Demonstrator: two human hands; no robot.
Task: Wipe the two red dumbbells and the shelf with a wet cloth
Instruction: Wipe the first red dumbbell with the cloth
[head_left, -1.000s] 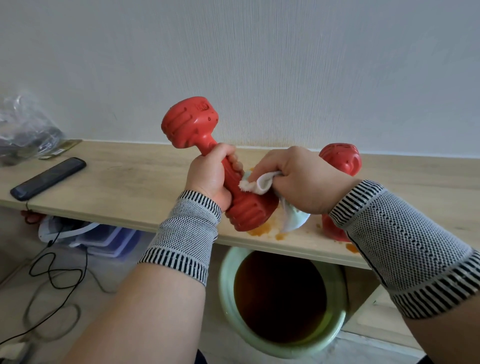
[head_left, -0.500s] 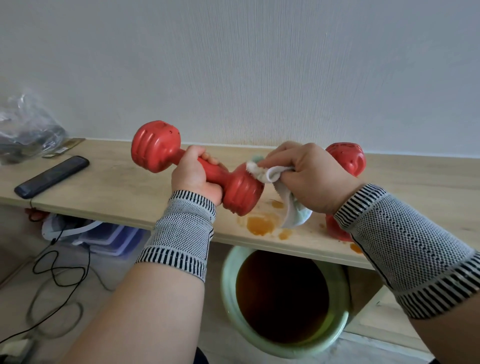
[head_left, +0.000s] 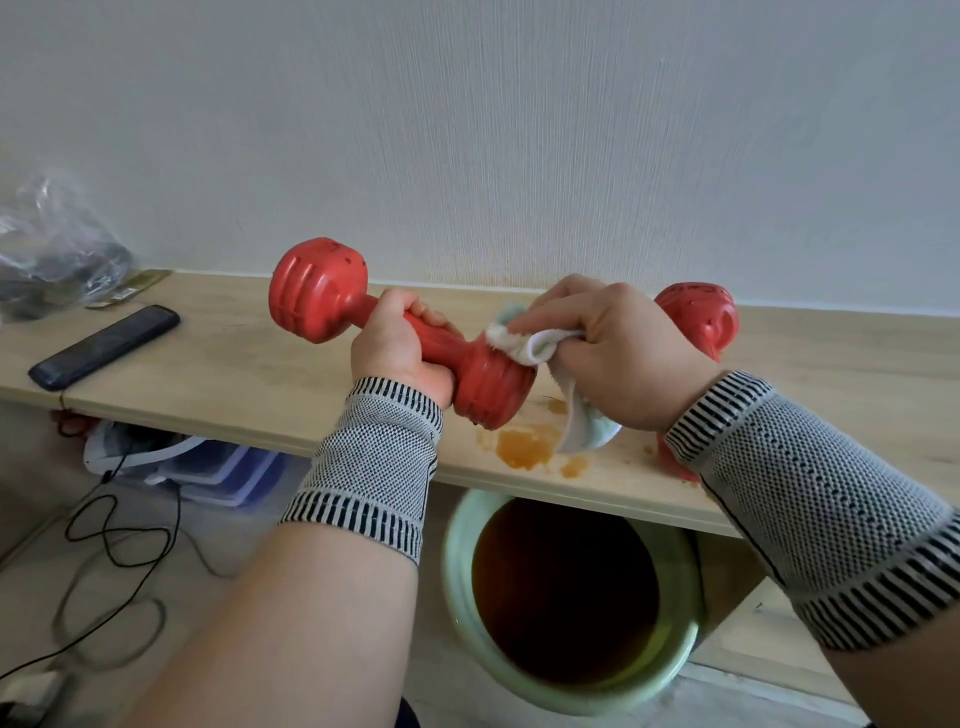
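Both forearms are bare; each wrist wears a grey knitted wrist band (head_left: 376, 457) with black-and-white striped edges.

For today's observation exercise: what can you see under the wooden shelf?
Under the shelf stands a green bucket of brown water, its far rim hidden by the board. To the left lie plastic trays and black cables; the shelf covers what lies further back.

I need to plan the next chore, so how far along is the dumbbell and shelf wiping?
Nothing looks finished. In hand: the left hand grips the first dumbbell while the right hand rubs its end with the cloth. Left: the second dumbbell behind the right hand, and the shelf, where orange puddles remain.
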